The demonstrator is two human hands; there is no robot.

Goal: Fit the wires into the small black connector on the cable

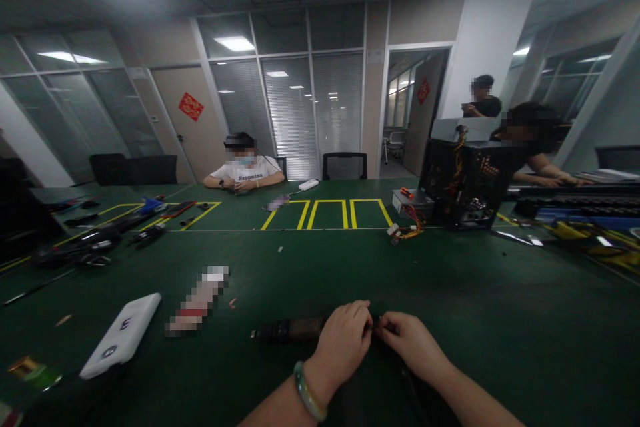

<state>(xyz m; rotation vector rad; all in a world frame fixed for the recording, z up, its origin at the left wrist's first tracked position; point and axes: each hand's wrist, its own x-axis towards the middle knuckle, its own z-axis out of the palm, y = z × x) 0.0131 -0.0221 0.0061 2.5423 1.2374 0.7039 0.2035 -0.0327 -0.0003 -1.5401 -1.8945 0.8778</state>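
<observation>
My left hand [345, 340] grasps the dark cylindrical tool [305, 329], which lies crosswise on the green table [320, 267], narrow tip pointing left; my right hand [413, 340] meets its right end, whether gripping I cannot tell

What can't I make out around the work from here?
All in the head view:
Dark cylindrical object: right end hidden by the left hand.
Anything in the right hand: too dark and small to tell.
Long flat item: markings pixelated.
Pale object, bottom-left corner: cut off by the frame edge.
</observation>
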